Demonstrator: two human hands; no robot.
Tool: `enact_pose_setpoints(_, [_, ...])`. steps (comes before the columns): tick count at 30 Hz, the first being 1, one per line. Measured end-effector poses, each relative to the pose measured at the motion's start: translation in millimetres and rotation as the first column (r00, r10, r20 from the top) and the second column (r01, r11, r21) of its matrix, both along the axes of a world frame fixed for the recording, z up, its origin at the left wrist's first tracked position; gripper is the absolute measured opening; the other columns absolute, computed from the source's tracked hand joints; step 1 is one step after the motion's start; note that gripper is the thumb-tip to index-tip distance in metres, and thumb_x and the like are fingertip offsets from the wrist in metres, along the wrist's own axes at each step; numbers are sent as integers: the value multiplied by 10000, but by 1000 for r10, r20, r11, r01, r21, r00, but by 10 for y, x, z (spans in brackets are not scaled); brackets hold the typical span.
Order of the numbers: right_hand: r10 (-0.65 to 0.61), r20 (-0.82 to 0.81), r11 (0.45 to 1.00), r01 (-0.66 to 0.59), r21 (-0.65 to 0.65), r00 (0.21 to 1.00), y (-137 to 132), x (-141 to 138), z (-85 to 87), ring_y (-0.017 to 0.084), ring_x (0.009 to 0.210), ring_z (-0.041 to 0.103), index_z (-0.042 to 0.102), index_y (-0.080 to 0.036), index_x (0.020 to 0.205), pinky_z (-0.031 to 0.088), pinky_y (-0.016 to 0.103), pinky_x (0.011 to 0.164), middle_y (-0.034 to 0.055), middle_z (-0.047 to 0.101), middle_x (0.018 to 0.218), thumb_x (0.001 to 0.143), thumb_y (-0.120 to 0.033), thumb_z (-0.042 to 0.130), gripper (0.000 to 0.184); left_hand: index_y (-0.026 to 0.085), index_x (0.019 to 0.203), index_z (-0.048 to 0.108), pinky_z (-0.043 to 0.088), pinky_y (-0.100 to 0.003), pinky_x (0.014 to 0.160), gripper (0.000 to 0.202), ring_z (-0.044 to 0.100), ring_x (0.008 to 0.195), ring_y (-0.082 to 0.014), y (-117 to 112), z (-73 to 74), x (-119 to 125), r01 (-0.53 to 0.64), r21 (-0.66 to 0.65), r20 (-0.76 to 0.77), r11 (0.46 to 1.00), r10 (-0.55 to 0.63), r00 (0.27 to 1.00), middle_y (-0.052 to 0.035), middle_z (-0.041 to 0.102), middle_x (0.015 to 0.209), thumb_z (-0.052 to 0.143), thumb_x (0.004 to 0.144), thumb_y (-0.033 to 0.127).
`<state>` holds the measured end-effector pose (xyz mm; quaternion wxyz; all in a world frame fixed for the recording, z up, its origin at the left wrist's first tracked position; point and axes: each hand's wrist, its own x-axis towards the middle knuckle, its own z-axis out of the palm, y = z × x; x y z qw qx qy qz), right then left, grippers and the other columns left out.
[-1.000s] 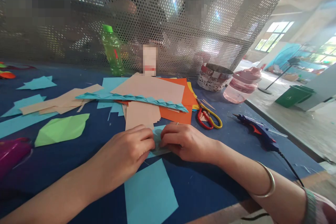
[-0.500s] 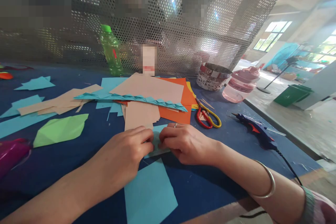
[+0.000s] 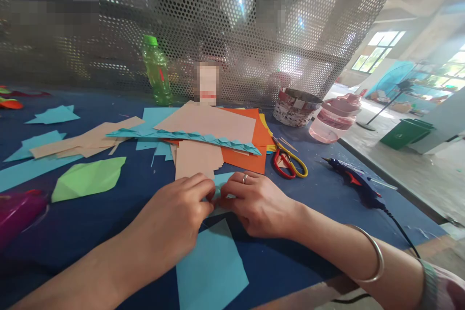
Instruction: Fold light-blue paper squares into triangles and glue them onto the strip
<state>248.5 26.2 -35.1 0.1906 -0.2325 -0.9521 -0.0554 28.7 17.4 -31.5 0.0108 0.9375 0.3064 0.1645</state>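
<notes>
My left hand (image 3: 170, 213) and my right hand (image 3: 257, 203) meet at the table's near side. Their fingertips pinch a small folded piece of light blue paper (image 3: 222, 185) from both sides, hiding most of it. A larger light blue paper square (image 3: 212, 271) lies just below my hands, and my right hand's shadow falls across it. Beyond my fingertips are a stack of peach paper (image 3: 198, 161) and an orange sheet (image 3: 247, 161). A pleated teal paper strip (image 3: 185, 136) lies across them.
Red-and-yellow scissors (image 3: 288, 163) and a blue glue gun (image 3: 354, 182) lie right on the dark blue table (image 3: 298, 213). A green folded paper leaf (image 3: 89, 179) lies left. A green bottle (image 3: 156, 70) and pink plastic jar (image 3: 334, 118) stand before a perforated metal screen (image 3: 232, 24).
My fingertips have closed in on the small blue paper, covering more of it. Both hands sit slightly lower in the view, and the ring on my right hand shows more clearly.
</notes>
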Motion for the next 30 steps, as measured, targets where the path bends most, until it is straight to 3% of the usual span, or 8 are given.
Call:
enact_pose_setpoints(7, [-47,41,999,46,16,998,-19,11,34,203,757,535,691,-150,736,457,322,632,81,639,789,744,-84,528,176,162,664,632,469,-376,689,319,554,783,-214,-5,29,22,-28,51,-38,998,30,999,-48,599,790,464,841,-43])
enact_pose_setpoints(14, [-41,44,999,40,25,998,-15,3,51,194,736,519,682,-149,712,431,317,603,66,626,773,735,-91,541,153,138,713,653,508,-395,686,282,568,746,-232,-49,13,97,69,215,-26,974,-65,998,-75,601,760,452,861,9])
enact_pose_setpoints(22, [-57,18,995,55,87,998,-19,3,60,178,686,493,640,-156,631,377,318,561,48,608,738,768,-110,541,175,142,578,678,478,-333,508,303,603,602,-225,-217,-11,242,8,446,-65,895,23,998,-72,648,628,488,672,-75])
enact_pose_setpoints(26, [-59,14,995,57,86,998,-16,-3,50,178,680,494,645,-156,643,357,322,548,46,610,740,764,-120,540,164,161,556,685,473,-342,479,317,603,573,-232,-278,-5,277,-74,418,-99,906,126,987,-61,654,614,489,549,-89])
enact_pose_setpoints(30, [-73,13,994,71,88,997,-23,-3,45,173,667,485,639,-154,637,332,319,527,41,610,736,747,-114,549,148,168,562,694,468,-353,464,324,599,570,-242,-308,18,289,-70,403,-138,913,136,981,-57,648,611,494,499,-79])
